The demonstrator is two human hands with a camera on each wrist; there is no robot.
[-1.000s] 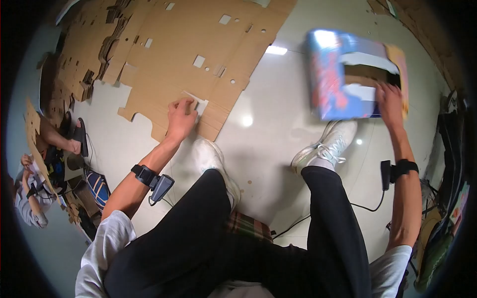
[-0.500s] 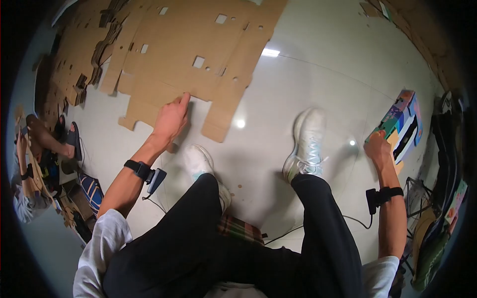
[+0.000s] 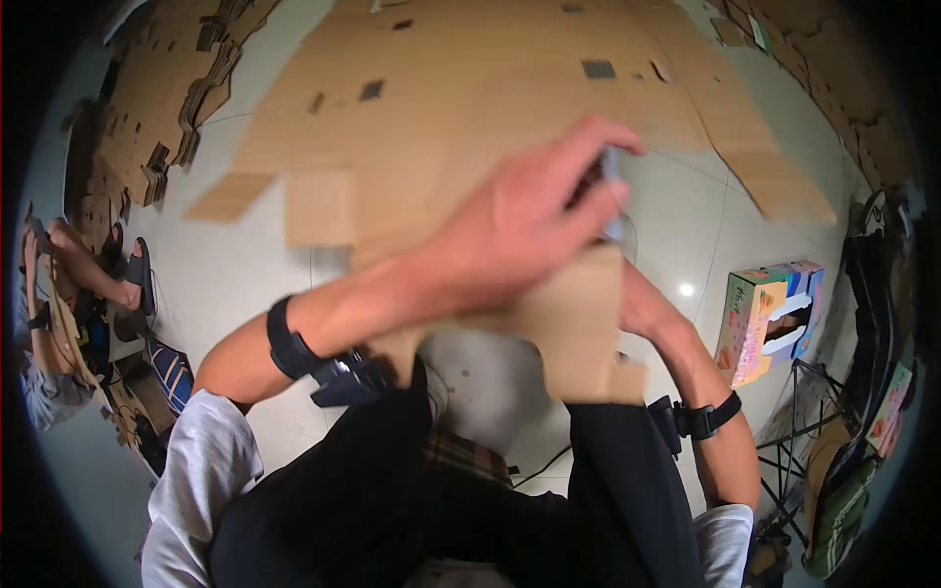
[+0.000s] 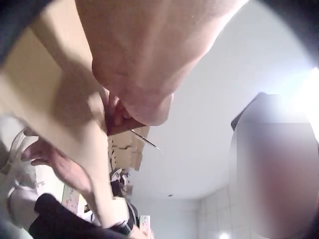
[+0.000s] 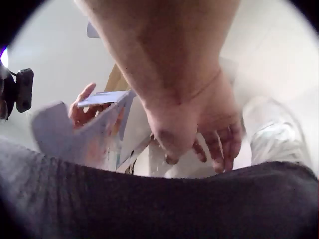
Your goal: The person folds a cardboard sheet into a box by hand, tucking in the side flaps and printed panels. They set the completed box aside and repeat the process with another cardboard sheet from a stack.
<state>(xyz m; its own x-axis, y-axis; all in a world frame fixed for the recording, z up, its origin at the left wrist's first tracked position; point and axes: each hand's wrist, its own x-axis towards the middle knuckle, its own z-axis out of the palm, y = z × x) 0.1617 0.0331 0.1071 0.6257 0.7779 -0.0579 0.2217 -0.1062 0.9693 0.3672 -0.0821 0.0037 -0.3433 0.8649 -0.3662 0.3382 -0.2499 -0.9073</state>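
Over the seated person's lap, the large flat brown cardboard sheet point(image 3: 470, 88) with punched cut-outs now hangs lifted and tilted towards the body. A second ago it lay flat on the pale tiled floor point(image 3: 245, 284) with only its near edge touched. It now fills the upper middle of the head view, and one of its flaps hangs down in front of the knees.

The colourful printed carton point(image 3: 760, 314) was in the air a second ago and low by the right side half a second ago. It now stands by itself on the floor, well apart from the sheet, and nothing touches it. As I read it, the work has passed from the carton to the sheet, which is now the thing in hand.

The left hand point(image 3: 529, 225) has come up off the floor and its fingers curl round the sheet's near edge, pinching a pale strip there. The right hand point(image 3: 642, 306) has left the carton and sits just behind the hanging flap, close to the left. The flap hides its fingers, so whether it grips or only steadies the flap cannot be told.
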